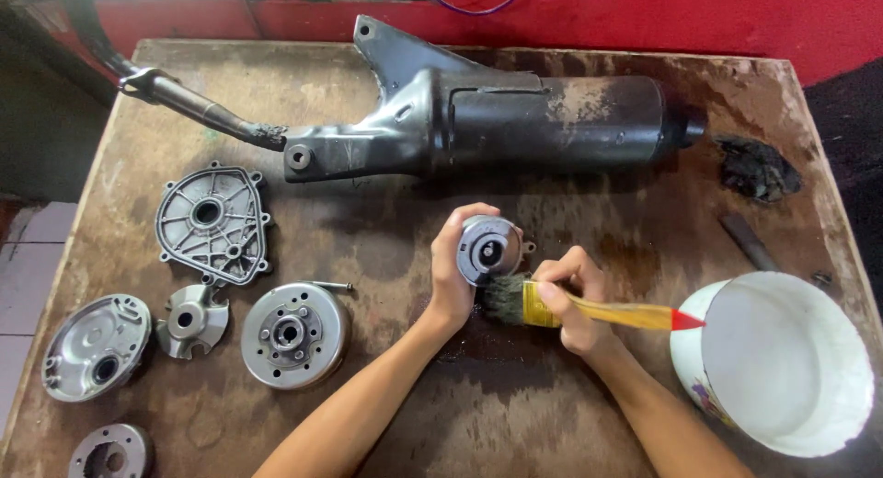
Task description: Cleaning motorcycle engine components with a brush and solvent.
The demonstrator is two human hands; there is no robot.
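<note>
Two bare arms reaching up from the bottom edge, over a stained brown wooden table (515, 414).

Left hand (452, 274) wrapped around a small round metal part (489, 250), thumb on one side, fingers curled over the top. Held just above the table, near the middle, flat face turned up. Grey and shiny, round like a little drum, with a dark hole in the middle and rings around it.

Right hand (572, 299) clenched on a paintbrush (589, 309), fingers pinched round the yellow handle. Red tip pointing right, toward a white bucket (782, 368). Dirty grey bristles touching the lower edge of the round part. Wet dark patch on the table right under the brush.

Up top, a long black exhaust pipe (515, 119) lying across the table, rusty and scuffed. On the left, well apart from the hands, more grey metal parts: a ribbed cover (213, 222), a big round wheel-like part (294, 334), a small fan-shaped piece (191, 320), a round cover (97, 346), and a ring-shaped part (110, 452) at the bottom edge. Black lump of grime (756, 167) near the top right corner.
</note>
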